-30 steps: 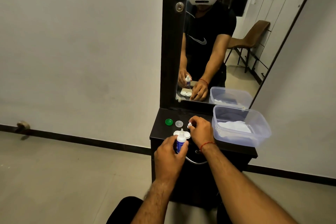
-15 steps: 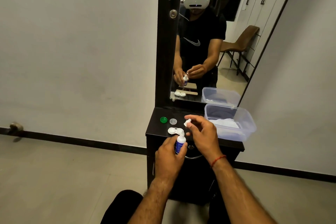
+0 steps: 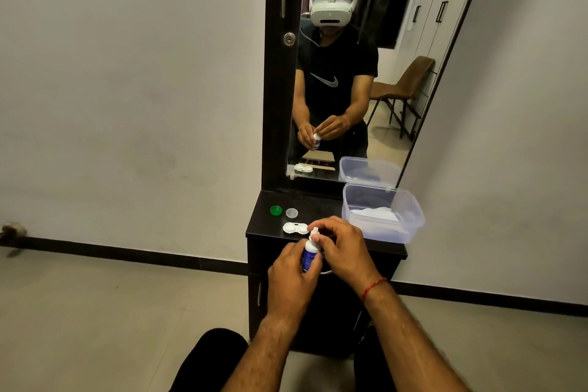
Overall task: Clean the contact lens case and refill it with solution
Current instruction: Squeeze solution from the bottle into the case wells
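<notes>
Fingers and thumb of the left hand (image 3: 291,277) curl round the solution bottle (image 3: 308,257) and hold it upright by its blue-labelled body. Directly above that grip, the right hand (image 3: 345,251) pinches the white cap (image 3: 315,231) at the bottle's top between thumb and fingertips. Its other fingers are bent over the far side. Whether the cap is seated on the nozzle cannot be told. A red thread (image 3: 374,286) circles the right wrist, back from the pinch.

Just beyond the two hands and slightly left of them, the contact lens case (image 3: 294,228) lies flat on the dark cabinet top (image 3: 262,226). Its two white wells are uncovered, and the right-hand well runs behind the right hand's fingertips. Whether any liquid sits in the wells cannot be told. Farther from the grip and more to the left, a green lid (image 3: 276,210) and a clear lid (image 3: 291,212) lie side by side, apart from the case. Beyond the grip to the right stands a clear plastic container (image 3: 410,210) with something white inside. Above it all, the mirror (image 3: 391,25) repeats both hands closed on the bottle
</notes>
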